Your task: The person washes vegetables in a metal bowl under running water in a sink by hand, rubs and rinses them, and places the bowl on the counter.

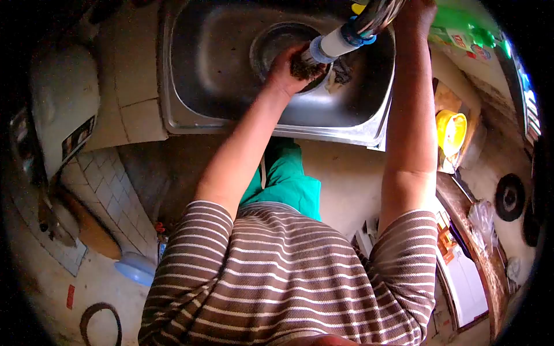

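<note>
Over the metal sink, my left hand is cupped around a dark, greenish-brown scrubber or clump, right under the white and blue tap nozzle. Its exact nature is hard to make out. My right hand is raised at the top right, beside the tap's metal pipe; its fingers are mostly cut off by the dark frame edge. A dark, crumpled item lies in the sink to the right of my left hand.
A green plastic bottle or pack is at the upper right. Below it sits a yellow round container. The sink's front rim runs before my body. On the left are a pale rounded appliance and a light blue basin.
</note>
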A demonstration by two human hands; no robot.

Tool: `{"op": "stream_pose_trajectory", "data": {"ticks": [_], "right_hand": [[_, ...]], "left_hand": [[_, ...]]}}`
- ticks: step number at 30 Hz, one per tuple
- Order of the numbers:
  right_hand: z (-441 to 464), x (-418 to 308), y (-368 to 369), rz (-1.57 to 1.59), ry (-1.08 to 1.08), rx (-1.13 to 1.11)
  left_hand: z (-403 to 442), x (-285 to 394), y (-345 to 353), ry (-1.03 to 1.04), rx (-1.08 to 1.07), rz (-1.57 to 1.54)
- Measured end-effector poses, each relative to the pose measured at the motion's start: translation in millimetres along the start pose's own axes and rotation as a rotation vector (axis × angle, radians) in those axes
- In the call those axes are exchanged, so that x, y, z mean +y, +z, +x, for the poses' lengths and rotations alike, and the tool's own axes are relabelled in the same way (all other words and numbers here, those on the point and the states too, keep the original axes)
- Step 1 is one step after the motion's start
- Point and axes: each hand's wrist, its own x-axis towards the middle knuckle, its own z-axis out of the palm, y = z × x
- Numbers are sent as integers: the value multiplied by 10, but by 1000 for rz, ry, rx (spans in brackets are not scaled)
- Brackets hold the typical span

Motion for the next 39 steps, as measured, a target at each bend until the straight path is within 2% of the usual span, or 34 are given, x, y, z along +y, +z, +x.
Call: {"op": "stream_pose_trajectory", "data": {"ticks": [2,3,5,8,10,14,16,19,23,26,31,33,35,37,38,39], "right_hand": [[-5,-16,-9,38,7,8],[18,9,-23,-52,23,28],[39,59,-54,-140,40,52],[41,103,-39,29,25,35],[43,119,-46,49,12,21],[27,81,-52,5,29,27],[-14,3,20,-42,-29,25],[15,131,-35,75,-12,54],[-87,15,32,84,38,77],[-117,15,21,81,-12,48],[-297,-265,279,175,111,70],[-304,-296,325,174,162,158],[-308,-259,248,134,127,142],[-346,-301,197,-183,-10,69],[-367,-235,186,-186,-10,70],[-407,-109,181,-2,11,97]], "left_hand": [[1,49,9,46,35,78],[5,89,10,97,72,158],[-17,149,-8,97,77,98],[-153,211,93,123,174,228],[-147,169,82,101,116,147],[-83,44,148,12,155,49],[-3,18,137,-14,95,40],[94,-3,119,43,83,75],[132,21,155,18,75,14],[77,13,185,17,110,6],[20,-60,50,-88,-50,11],[19,-85,67,-76,-33,11],[1,-82,91,-69,-21,10],[-117,-13,188,18,118,-38],[-150,45,153,15,118,-39],[-173,126,69,55,87,-19]]}}
